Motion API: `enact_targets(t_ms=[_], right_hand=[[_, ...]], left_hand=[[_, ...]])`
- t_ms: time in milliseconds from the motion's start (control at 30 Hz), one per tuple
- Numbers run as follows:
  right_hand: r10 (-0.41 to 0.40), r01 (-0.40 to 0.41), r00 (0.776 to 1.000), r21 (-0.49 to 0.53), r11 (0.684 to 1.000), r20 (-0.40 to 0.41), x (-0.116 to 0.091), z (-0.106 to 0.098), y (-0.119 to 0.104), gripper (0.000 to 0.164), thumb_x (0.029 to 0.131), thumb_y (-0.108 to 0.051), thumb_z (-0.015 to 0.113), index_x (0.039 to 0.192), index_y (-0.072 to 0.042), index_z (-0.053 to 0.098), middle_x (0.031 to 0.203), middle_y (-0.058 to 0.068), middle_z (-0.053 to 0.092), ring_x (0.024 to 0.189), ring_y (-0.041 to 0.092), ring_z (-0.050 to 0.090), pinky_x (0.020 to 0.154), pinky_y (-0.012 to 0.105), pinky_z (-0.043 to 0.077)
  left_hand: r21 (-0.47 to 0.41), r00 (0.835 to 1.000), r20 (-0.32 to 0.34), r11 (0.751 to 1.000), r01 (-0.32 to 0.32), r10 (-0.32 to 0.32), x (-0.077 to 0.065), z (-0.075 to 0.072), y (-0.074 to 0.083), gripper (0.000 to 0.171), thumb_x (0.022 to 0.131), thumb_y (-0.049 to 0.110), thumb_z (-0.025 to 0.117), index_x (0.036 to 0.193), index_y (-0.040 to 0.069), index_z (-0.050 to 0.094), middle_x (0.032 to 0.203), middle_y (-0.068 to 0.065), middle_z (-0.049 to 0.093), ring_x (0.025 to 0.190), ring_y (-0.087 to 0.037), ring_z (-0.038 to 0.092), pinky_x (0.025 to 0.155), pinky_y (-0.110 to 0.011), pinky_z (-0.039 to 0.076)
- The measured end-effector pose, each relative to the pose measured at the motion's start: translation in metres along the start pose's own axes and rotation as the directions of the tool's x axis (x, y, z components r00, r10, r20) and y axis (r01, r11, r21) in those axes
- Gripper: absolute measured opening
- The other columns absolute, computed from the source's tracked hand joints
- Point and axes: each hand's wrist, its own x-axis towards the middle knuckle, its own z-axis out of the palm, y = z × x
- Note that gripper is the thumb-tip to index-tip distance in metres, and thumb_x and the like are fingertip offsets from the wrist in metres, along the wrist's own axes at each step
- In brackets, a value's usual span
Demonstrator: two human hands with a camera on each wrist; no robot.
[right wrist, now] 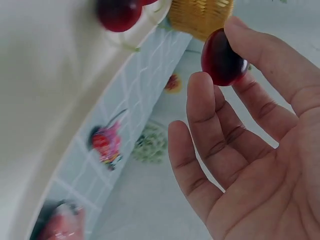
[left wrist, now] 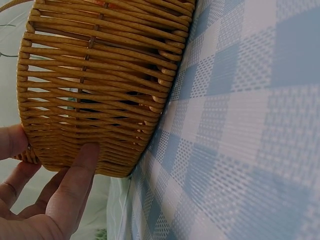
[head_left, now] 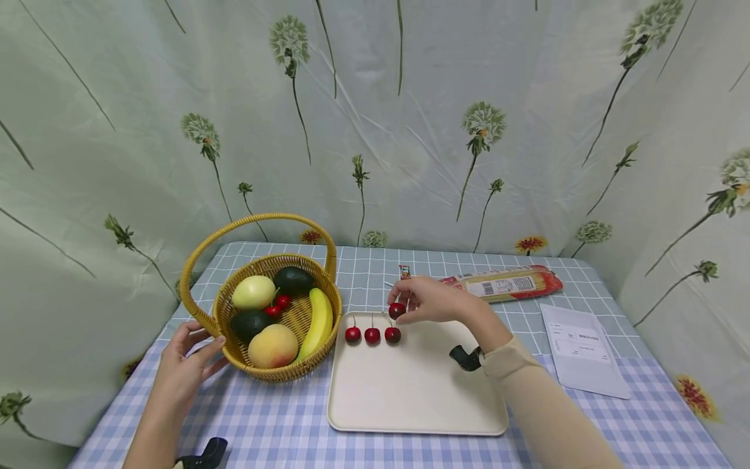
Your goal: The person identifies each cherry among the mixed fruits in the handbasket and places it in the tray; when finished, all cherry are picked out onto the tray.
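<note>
My right hand (head_left: 432, 301) pinches a dark red cherry (right wrist: 223, 59) between thumb and fingertips, above the far edge of a cream tray (head_left: 410, 391). Three cherries with stems (head_left: 372, 335) lie in a row at the tray's far left, just below that hand. My left hand (head_left: 183, 357) holds the left side of a wicker basket (left wrist: 100, 95) near the handle's foot, fingers against the woven outer wall. Inside the basket are a peach (head_left: 273, 346), a banana (head_left: 319, 320), a pale yellow-green fruit (head_left: 253, 292), two dark green avocados (head_left: 294, 281) and red cherries (head_left: 282, 301).
Behind the tray on the right lies a long pack of noodles (head_left: 510, 284), with a small red packet (head_left: 405, 271) beside it. A white labelled pouch (head_left: 583, 352) lies right of the tray. A flowered curtain (head_left: 410, 163) hangs behind the checked tablecloth (head_left: 269, 423).
</note>
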Motion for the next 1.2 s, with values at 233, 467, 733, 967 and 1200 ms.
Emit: enact_targets(t_ms=[233, 467, 733, 967, 1200], right_hand=[[0.046, -0.046, 0.998, 0.001, 0.999, -0.034, -0.012, 0.009, 0.022, 0.03, 0.094, -0.017, 0.084, 0.12, -0.013, 0.069, 0.103, -0.002, 0.072, 0.089, 0.011, 0.064, 0.079, 0.025, 0.056], [0.105, -0.105, 0.994, 0.025, 0.994, -0.02, -0.017, 0.021, 0.039, 0.029, 0.093, -0.019, 0.086, 0.118, -0.015, 0.071, 0.1, -0.004, 0.072, 0.089, 0.011, 0.063, 0.08, 0.025, 0.055], [0.086, -0.086, 0.996, 0.031, 0.996, 0.0, -0.017, 0.031, 0.046, 0.029, 0.092, -0.017, 0.086, 0.118, -0.013, 0.072, 0.104, -0.002, 0.073, 0.09, 0.01, 0.063, 0.082, 0.024, 0.056], [0.052, -0.052, 0.999, 0.004, 0.999, 0.006, -0.014, 0.037, 0.049, 0.029, 0.092, -0.016, 0.087, 0.117, -0.012, 0.072, 0.097, -0.002, 0.07, 0.084, 0.009, 0.059, 0.076, 0.022, 0.053], [0.076, -0.076, 0.997, 0.015, 0.997, 0.01, -0.013, 0.039, 0.049, 0.03, 0.092, -0.017, 0.087, 0.118, -0.013, 0.072, 0.094, -0.002, 0.067, 0.084, 0.011, 0.057, 0.073, 0.022, 0.051]], left_hand=[[-0.001, 1.0, 0.003, 1.0, 0.004, -0.004, 0.001, -0.001, -0.001, 0.038, 0.104, 0.009, 0.07, 0.134, 0.019, 0.05, 0.133, -0.001, 0.048, 0.096, 0.003, 0.067, 0.082, -0.021, 0.064], [-0.002, 1.0, 0.008, 1.0, 0.001, -0.001, 0.001, -0.001, -0.002, 0.038, 0.104, 0.009, 0.071, 0.135, 0.019, 0.05, 0.132, 0.0, 0.048, 0.096, 0.003, 0.067, 0.082, -0.021, 0.064], [-0.005, 1.0, 0.005, 1.0, -0.001, 0.001, 0.002, -0.001, -0.002, 0.038, 0.104, 0.009, 0.07, 0.135, 0.019, 0.05, 0.132, 0.0, 0.048, 0.097, 0.002, 0.067, 0.082, -0.021, 0.064], [-0.004, 1.0, 0.007, 1.0, -0.001, 0.001, 0.001, -0.001, -0.002, 0.038, 0.104, 0.01, 0.071, 0.135, 0.019, 0.05, 0.127, 0.005, 0.051, 0.097, 0.002, 0.067, 0.082, -0.021, 0.064], [-0.015, 1.0, 0.014, 1.0, -0.008, 0.008, 0.001, -0.002, -0.003, 0.038, 0.104, 0.01, 0.072, 0.133, 0.02, 0.051, 0.125, 0.007, 0.052, 0.097, 0.002, 0.068, 0.082, -0.021, 0.064]])
